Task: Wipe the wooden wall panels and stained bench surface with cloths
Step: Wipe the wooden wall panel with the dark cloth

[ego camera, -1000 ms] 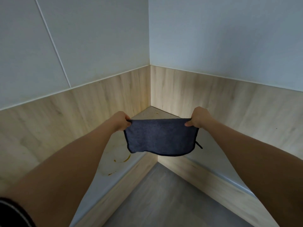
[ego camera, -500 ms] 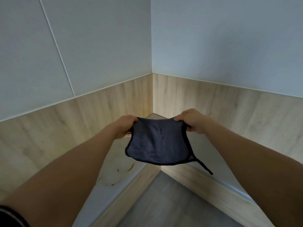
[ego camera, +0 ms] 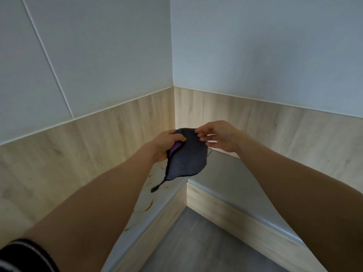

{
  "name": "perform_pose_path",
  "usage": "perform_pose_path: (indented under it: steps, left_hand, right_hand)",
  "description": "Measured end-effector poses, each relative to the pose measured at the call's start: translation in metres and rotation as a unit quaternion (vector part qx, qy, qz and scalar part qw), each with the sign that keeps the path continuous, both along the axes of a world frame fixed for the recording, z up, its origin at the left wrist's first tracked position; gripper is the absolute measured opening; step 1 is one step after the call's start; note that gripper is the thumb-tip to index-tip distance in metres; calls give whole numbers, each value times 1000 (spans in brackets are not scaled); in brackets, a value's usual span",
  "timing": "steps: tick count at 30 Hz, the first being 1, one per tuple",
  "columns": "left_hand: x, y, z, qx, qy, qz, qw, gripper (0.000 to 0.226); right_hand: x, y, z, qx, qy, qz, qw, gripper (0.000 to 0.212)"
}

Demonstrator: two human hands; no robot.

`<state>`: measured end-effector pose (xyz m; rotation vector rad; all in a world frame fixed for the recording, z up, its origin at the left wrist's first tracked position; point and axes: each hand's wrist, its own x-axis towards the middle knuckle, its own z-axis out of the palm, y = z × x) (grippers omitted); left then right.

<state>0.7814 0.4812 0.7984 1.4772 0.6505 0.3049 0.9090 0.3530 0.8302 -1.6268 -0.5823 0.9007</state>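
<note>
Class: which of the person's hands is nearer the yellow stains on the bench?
Left. The left hand is above the yellow stains; the right hand is farther right.

1. Both bare forearms reach forward, converging at chest height.
2. The left hand (ego camera: 166, 143) has its fingers curled, thumb on top, gripping.
3. The right hand (ego camera: 217, 136) pinches with its fingertips, palm facing left.

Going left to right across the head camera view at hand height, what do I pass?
Left wooden wall panel → left hand → dark cloth → right hand → right wooden wall panel.
</note>
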Motion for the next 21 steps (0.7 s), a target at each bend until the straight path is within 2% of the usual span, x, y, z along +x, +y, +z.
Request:
perform_pose_path:
  steps: [2, 4, 6, 8, 11, 13, 16, 17, 19, 21]
  left_hand:
    - [14, 7, -2, 19, 14, -1, 1000, 33]
    - [25, 12, -5, 18, 22, -15, 999, 34]
    - [43, 19, -11, 15, 29, -30, 999, 36]
    - [62, 28, -16, 16, 38, -38, 998, 36]
    - [89, 44, -26, 1, 41, 25, 999, 26]
    - [108, 52, -29, -10, 59, 77, 995, 17]
    - [143, 66, -28, -47, 46, 99, 993, 19]
    - [155, 70, -27, -74, 20, 112, 991, 24]
    - [176, 82, -30, -170, -42, 141, 974, 53]
    - [193, 87, -37, -248, -47, 124, 960, 81]
  right_hand:
    - [25, 3, -13, -58, -72, -43, 995, 15]
    - [43, 5, -29, -107, -100, -26, 989, 28]
    - [61, 13, -43, -92, -53, 30, 994, 28]
    - [83, 23, -50, -36, -12, 68, 997, 22]
    - [121, 39, -54, 47, 10, 87, 995, 13]
    - [145, 50, -53, 37, -35, 95, 994, 15]
    - [182, 71, -53, 25, -112, 80, 990, 15]
    - [195, 79, -54, 33, -111, 73, 991, 15]
    - [219, 96, -54, 52, -63, 54, 995, 16]
    - [240, 108, -55, 51, -28, 37, 998, 18]
